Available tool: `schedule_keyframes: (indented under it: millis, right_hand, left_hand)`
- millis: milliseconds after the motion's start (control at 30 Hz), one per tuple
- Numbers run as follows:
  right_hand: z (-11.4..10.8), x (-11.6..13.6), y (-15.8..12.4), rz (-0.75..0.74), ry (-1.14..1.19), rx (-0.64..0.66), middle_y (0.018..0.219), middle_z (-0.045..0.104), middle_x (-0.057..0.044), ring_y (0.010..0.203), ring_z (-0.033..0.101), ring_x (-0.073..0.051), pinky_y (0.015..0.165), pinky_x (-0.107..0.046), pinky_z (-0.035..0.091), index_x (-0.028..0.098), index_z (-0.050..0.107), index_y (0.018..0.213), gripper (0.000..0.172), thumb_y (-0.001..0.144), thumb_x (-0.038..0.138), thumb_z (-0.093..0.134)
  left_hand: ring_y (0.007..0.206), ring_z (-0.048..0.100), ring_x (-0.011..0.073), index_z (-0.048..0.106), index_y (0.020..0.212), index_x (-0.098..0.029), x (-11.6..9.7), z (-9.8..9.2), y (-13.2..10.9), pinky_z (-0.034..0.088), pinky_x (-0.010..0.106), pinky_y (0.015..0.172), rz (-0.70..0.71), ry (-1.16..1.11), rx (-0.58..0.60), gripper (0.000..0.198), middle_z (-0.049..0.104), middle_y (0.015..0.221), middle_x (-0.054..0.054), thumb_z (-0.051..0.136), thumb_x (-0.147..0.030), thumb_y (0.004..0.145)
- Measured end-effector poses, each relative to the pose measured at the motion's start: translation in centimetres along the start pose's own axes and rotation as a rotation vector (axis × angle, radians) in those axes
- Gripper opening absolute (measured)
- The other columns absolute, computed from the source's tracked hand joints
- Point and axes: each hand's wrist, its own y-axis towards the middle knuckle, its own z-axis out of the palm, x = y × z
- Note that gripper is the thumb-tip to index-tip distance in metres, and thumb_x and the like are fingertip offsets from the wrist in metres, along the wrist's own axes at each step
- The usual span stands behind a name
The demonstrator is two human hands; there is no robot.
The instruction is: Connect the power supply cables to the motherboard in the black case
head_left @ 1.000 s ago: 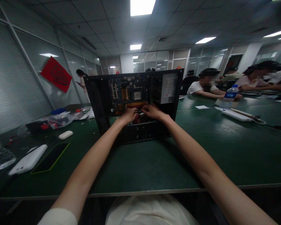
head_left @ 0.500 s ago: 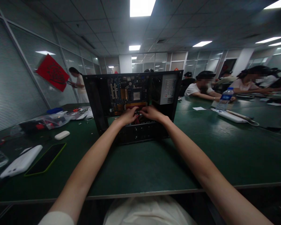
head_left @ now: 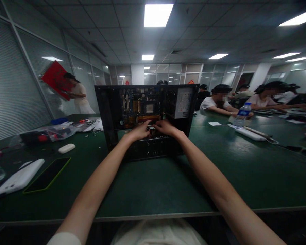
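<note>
A black computer case [head_left: 108, 119] stands upright on the green table with its side uncovered. Inside it are a motherboard [head_left: 156, 98] with a square processor area and, at the upper right, a silvery power supply [head_left: 182, 102]. My left hand [head_left: 139, 131] reaches into the lower middle of the case, fingers bent inward. Facing it, my right hand [head_left: 167, 128] has its fingers curled, tips close to the left hand's. Both are just below the motherboard's lower edge, by dark cables. Whatever the fingertips pinch is too small and dark to name.
To the left lie a green-edged phone [head_left: 48, 175], a white device [head_left: 20, 176], a white earbud case [head_left: 66, 148] and a plastic bag [head_left: 51, 133]. A water bottle [head_left: 242, 114] and a white power bank [head_left: 250, 132] are to the right, near several seated people. Another person [head_left: 80, 95] stands at back left.
My hands stay at the same part of the case, with the left fingers shifted slightly and fewer red cables showing. The view tilts up a little. The standing person has moved and leans forward.
</note>
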Motion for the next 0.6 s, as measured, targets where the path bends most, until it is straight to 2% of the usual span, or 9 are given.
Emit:
schedule_keyframes:
  millis: [167,267,367,433,500,600]
  right_hand:
    - [0.1,-0.2,-0.1,0.032,0.020,0.020,0.077,0.072,-0.007,0.069,0.060,-0.017,0.064,-0.027,0.033,0.012,0.075,0.086,0.044,0.107,0.042,0.050]
    - [0.3,0.0,0.0,0.026,0.122,0.121,0.075,0.071,-0.006,0.068,0.060,-0.017,0.061,-0.026,0.036,0.012,0.075,0.087,0.047,0.106,0.043,0.047]
    - [0.6,0.5,0.3,-0.013,0.213,0.351,0.081,0.075,-0.004,0.072,0.064,-0.017,0.064,-0.025,0.043,0.014,0.079,0.094,0.038,0.102,0.042,0.054]
    - [0.9,0.9,0.6,0.006,0.186,0.466,0.086,0.078,-0.002,0.076,0.068,-0.018,0.069,-0.024,0.048,0.019,0.081,0.096,0.030,0.098,0.042,0.062]
    - [1.2,1.1,0.8,0.060,0.122,0.491,0.087,0.079,-0.002,0.077,0.070,-0.018,0.073,-0.025,0.051,0.022,0.082,0.093,0.021,0.093,0.039,0.070]
    - [1.5,1.0,1.0,0.105,0.046,0.446,0.082,0.080,-0.003,0.071,0.071,-0.019,0.068,-0.026,0.053,0.023,0.082,0.086,0.007,0.082,0.027,0.078]
  left_hand:
    - [0.112,0.074,0.0263,0.051,0.154,-0.019,-0.1,-0.4,0.0,0.055,0.034,0.097,-0.076,0.029,-0.076,0.059,0.077,0.123,0.012,0.054,-0.018,0.096]
    - [0.123,0.069,0.0272,0.058,0.147,-0.020,-0.1,-0.6,0.1,0.053,0.037,0.105,-0.131,0.050,-0.130,0.049,0.073,0.135,0.013,0.051,-0.020,0.098]
    - [0.129,0.067,0.0274,0.063,0.141,-0.019,-0.1,-0.8,0.1,0.050,0.039,0.110,-0.157,0.061,-0.155,0.044,0.071,0.139,0.012,0.051,-0.020,0.099]
    - [0.129,0.067,0.0283,0.066,0.138,-0.019,-0.2,-0.9,0.1,0.050,0.040,0.111,-0.160,0.059,-0.157,0.041,0.072,0.138,0.012,0.051,-0.021,0.099]
    - [0.128,0.067,0.0286,0.069,0.134,-0.020,-0.2,-1.0,0.1,0.050,0.041,0.111,-0.155,0.053,-0.153,0.039,0.073,0.137,0.011,0.053,-0.022,0.100]
    - [0.125,0.069,0.0270,0.071,0.132,-0.021,-0.1,-0.9,0.0,0.051,0.039,0.110,-0.159,0.047,-0.143,0.036,0.075,0.133,0.010,0.054,-0.023,0.100]
